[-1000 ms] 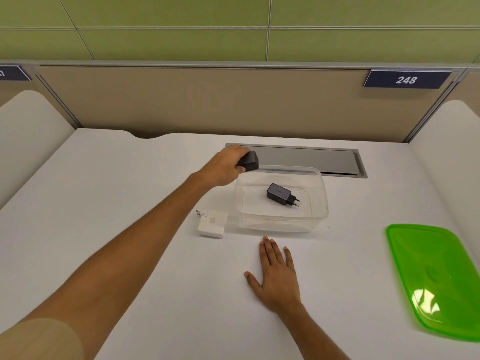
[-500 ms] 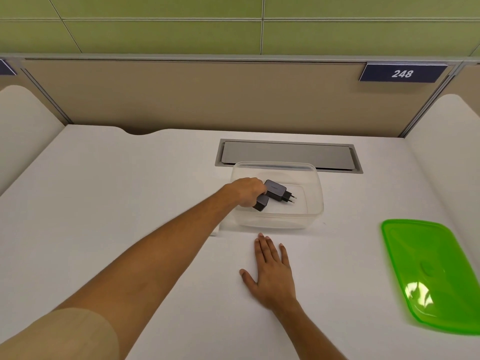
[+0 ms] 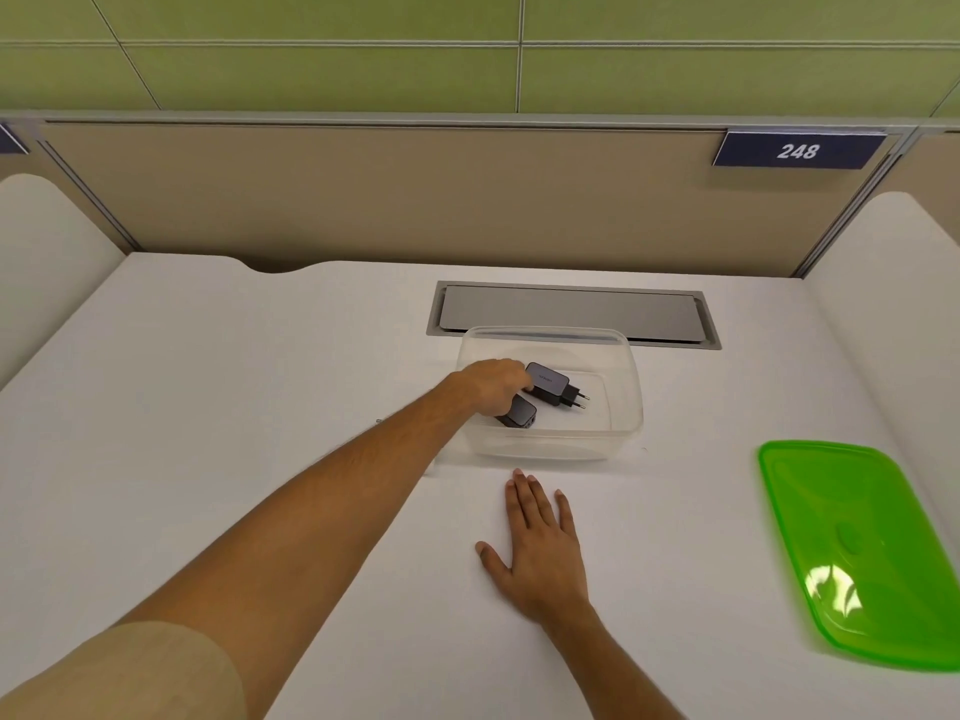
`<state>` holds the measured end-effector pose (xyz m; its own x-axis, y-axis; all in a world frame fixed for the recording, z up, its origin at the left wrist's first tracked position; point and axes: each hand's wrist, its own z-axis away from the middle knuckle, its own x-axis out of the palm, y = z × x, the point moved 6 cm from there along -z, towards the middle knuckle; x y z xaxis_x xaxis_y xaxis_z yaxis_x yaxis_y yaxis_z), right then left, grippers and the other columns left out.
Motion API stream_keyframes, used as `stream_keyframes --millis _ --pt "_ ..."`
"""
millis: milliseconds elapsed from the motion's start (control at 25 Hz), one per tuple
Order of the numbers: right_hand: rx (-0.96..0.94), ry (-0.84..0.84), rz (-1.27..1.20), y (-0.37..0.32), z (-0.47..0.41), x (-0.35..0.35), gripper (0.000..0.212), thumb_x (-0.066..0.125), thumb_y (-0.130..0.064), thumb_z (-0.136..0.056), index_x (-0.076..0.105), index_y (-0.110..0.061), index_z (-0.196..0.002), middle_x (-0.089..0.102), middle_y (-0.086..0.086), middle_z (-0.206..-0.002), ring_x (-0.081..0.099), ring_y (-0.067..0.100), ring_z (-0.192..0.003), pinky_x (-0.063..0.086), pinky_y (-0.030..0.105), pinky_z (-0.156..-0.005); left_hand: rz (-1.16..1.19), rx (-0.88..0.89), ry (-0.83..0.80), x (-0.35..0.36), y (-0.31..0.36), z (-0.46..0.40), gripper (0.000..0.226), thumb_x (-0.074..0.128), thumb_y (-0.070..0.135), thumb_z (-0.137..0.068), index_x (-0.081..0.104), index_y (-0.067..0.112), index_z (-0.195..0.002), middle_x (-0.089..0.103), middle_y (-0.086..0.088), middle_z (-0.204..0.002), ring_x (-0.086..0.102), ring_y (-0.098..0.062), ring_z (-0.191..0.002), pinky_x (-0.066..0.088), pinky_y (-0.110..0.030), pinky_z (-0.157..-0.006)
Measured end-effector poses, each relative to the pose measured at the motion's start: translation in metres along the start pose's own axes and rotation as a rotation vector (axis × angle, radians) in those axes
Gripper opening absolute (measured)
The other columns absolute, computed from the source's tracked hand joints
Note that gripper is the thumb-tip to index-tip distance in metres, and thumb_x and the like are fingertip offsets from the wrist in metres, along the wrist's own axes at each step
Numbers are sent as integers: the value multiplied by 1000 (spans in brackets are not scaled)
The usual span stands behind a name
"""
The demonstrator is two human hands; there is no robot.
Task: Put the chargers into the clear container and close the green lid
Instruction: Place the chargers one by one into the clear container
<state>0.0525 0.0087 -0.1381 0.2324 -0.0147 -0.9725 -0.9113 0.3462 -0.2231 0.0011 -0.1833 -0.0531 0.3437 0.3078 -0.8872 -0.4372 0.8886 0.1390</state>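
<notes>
Left hand (image 3: 493, 381): inside clear container (image 3: 623, 407), fingers curled around a black charger (image 3: 519, 412)
Second charger (image 3: 550, 383): on container floor, touching
Right hand (image 3: 540, 553): flat, fingers spread, desk (image 3: 208, 381)
Green lid (image 3: 857, 553): desk's right edge

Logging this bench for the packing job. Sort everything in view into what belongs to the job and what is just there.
Job:
clear container
charger with plug pins, inside it
second black charger, under the left hand
green lid, off to the right

Just there:
grey desk hatch
number plate 248
right hand, flat on the desk
</notes>
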Motion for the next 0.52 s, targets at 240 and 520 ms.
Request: stream_keyframes --millis 240,520 --pt "-7 19 2 -1 1 -1 81 23 -66 -91 30 -7 -147 27 6 -155 25 20 -142 12 45 -112 207 -36 349 -27 -31 42 49 57 20 -92 43 17 -139 39 -1 -149 41 -22 -134 39 -34 -106" --pt "-15 30 2 -1 1 0 81 33 -63 -89 30 -7 -147 25 6 -156 23 18 -143 12 45 -113 315 -206 624 1 -86 111 42 48 23 -97 45 16 -138 37 -2 -152 34 -18 -139 34 -32 -111"
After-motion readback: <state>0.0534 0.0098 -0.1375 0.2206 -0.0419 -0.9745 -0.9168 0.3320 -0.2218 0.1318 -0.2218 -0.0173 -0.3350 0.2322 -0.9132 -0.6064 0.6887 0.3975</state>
